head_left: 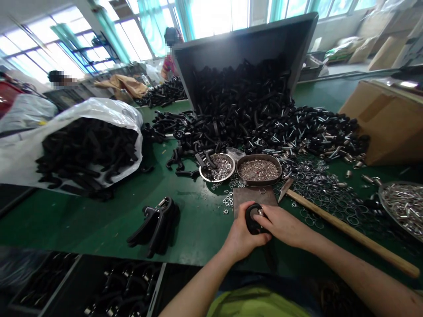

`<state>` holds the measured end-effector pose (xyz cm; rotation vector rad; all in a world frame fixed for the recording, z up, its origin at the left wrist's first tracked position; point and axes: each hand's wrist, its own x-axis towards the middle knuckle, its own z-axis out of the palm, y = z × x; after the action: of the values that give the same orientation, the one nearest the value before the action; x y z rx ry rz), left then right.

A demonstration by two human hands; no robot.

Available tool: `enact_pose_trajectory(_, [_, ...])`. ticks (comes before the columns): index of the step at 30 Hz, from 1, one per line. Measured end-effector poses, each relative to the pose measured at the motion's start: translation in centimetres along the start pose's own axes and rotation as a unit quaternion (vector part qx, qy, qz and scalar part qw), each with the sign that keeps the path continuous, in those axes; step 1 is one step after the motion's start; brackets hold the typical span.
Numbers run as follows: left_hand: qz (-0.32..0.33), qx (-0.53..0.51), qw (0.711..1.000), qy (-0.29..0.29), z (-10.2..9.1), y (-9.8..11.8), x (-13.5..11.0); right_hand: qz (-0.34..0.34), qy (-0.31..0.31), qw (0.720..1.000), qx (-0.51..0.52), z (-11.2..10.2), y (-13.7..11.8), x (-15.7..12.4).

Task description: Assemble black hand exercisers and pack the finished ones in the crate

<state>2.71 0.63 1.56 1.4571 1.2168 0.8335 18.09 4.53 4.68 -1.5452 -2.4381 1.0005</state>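
Observation:
My left hand (242, 235) is wrapped around a black plastic spring hand grip (251, 219), its thumb along the near side. My right hand (286, 224) closes on the same piece from the right, fingers by its metal coil spring (261, 212). Both hands are over the near part of a flat metal plate (254, 197), and part of the piece is hidden by the fingers. A hammer (350, 226) with a wooden handle lies to the right, its head at the plate. Another black spring hand grip (157, 224) rests on the green table to the left.
Behind the plate stand a round dish (216, 179) of washers and an oval tin (259, 180) of small metal parts. A grey bin (190, 72) spills black parts. Loose rings (340, 200), a cardboard box (393, 125), and a white sack (112, 110) flank them. Two people are farther back.

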Motion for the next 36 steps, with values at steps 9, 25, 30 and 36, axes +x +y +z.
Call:
enact_pose_trajectory(9, [0.127, 0.376, 0.895, 0.203, -8.8, 0.2, 8.5, -0.041, 0.034, 0.975, -0.215, -6.0, 0.4, 9.4])
enact_pose_trajectory(25, [0.023, 0.584, 0.772, 0.251, -17.7, -0.3, 11.2, -0.096, 0.050, 0.944, -0.312, -6.4, -3.0, 23.7])
enact_pose_trajectory(30, [0.039, 0.553, 0.798, 0.236, -17.9, 0.1, 12.4, -0.101, 0.039, 0.952, -0.286, -6.3, -2.9, 24.0])
enact_pose_trajectory(36, [-0.019, 0.547, 0.822, 0.154, -17.4, 0.6, 15.6, -0.095, 0.061, 0.977, -0.180, -7.1, -2.2, 22.5])
